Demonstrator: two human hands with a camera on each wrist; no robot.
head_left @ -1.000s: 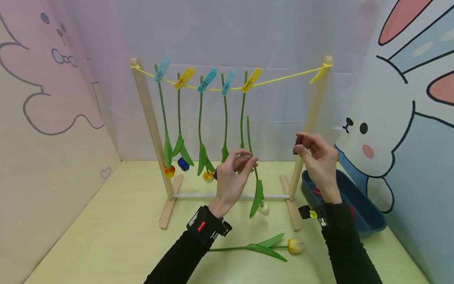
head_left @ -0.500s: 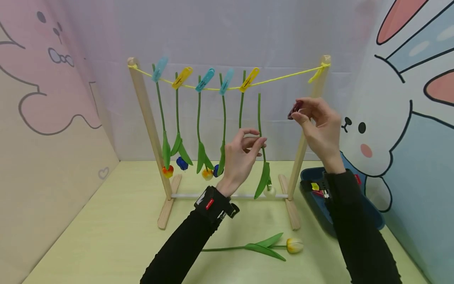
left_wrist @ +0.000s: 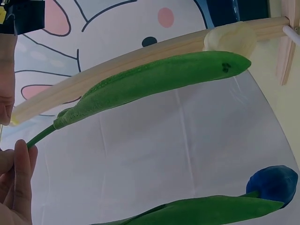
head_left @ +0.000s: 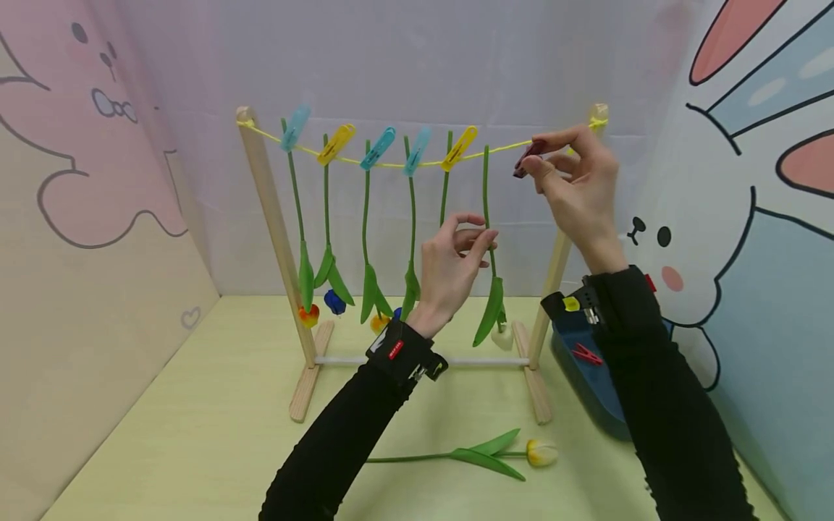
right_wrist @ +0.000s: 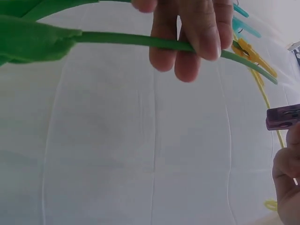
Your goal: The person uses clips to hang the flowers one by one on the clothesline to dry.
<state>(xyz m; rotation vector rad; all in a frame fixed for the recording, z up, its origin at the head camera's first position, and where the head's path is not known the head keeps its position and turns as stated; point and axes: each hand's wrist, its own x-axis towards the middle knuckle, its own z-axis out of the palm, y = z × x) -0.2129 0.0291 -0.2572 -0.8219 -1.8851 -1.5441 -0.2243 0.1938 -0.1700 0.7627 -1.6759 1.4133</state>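
Your wooden rack [head_left: 276, 224] carries one yellow string [head_left: 508, 150] with five pegs (three blue, two yellow), each gripping one hanging tulip. Far right sits one blue bin [head_left: 586, 376]. One yellow tulip [head_left: 495, 454] lies near you on the table. Your left hand [head_left: 452, 268] pinches the sixth, white tulip [head_left: 489, 239] by its stem, head down, its tip at the string. Your right hand [head_left: 576, 181] pinches one dark red peg [head_left: 528, 158] just right of that stem.
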